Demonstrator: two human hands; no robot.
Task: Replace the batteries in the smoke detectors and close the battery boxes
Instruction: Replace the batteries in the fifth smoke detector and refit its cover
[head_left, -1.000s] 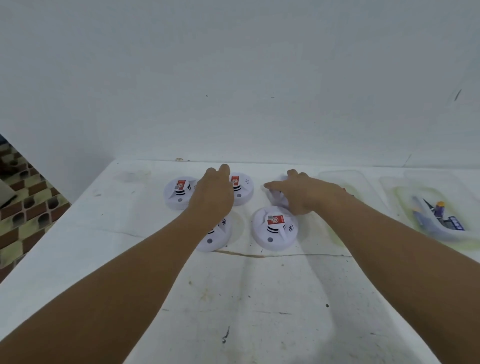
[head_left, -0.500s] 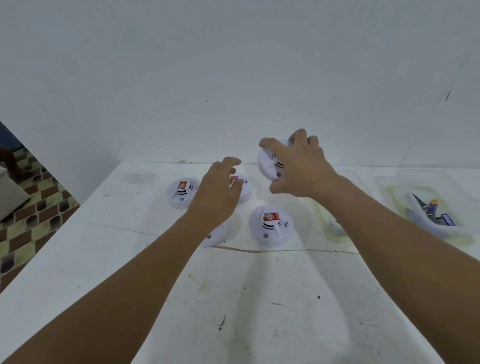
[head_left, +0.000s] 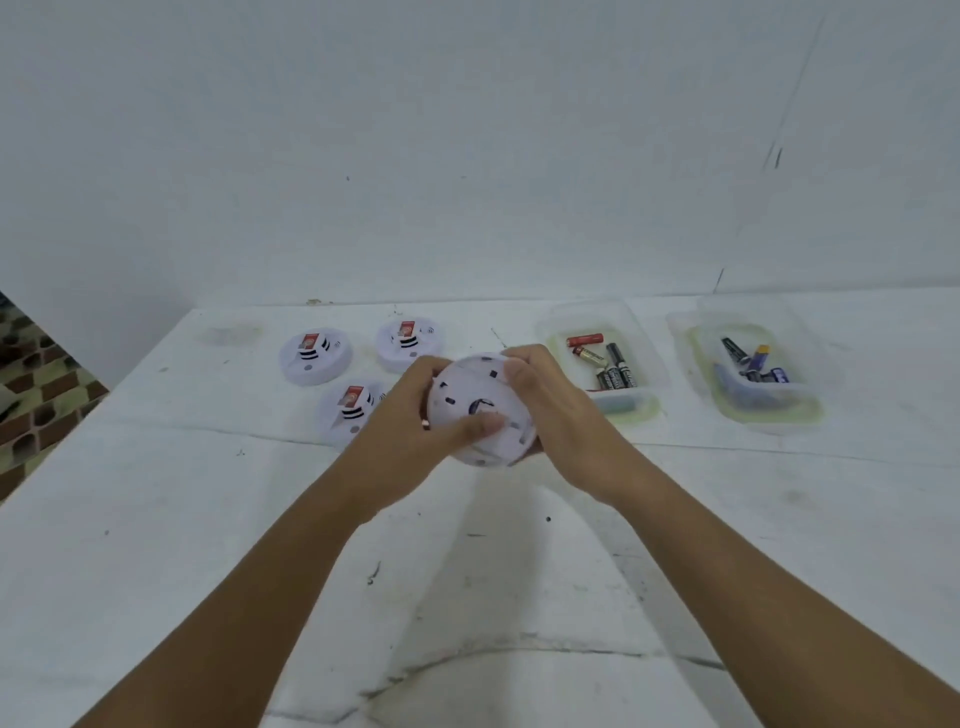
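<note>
A white round smoke detector (head_left: 470, 387) is held above the table with its back side turned toward me. My left hand (head_left: 410, 421) grips its left rim, the thumb pressing across the back near the middle. My right hand (head_left: 550, 410) grips its right rim, the thumb on the upper edge. Three more white detectors lie face up on the table: one at the far left (head_left: 314, 355), one behind the hands (head_left: 402, 340), and one partly hidden by my left hand (head_left: 348, 410).
A clear tray (head_left: 647, 358) right of the hands holds several batteries (head_left: 610, 364). A second clear tray (head_left: 800, 410) further right holds more batteries (head_left: 753, 361). The white table (head_left: 519, 571) meets a white wall behind. Its left edge drops to a tiled floor (head_left: 36, 410).
My right hand lifted a detector off the table, brought it nearer and turned its back up. My left hand left the other detectors and took hold of its left rim.
</note>
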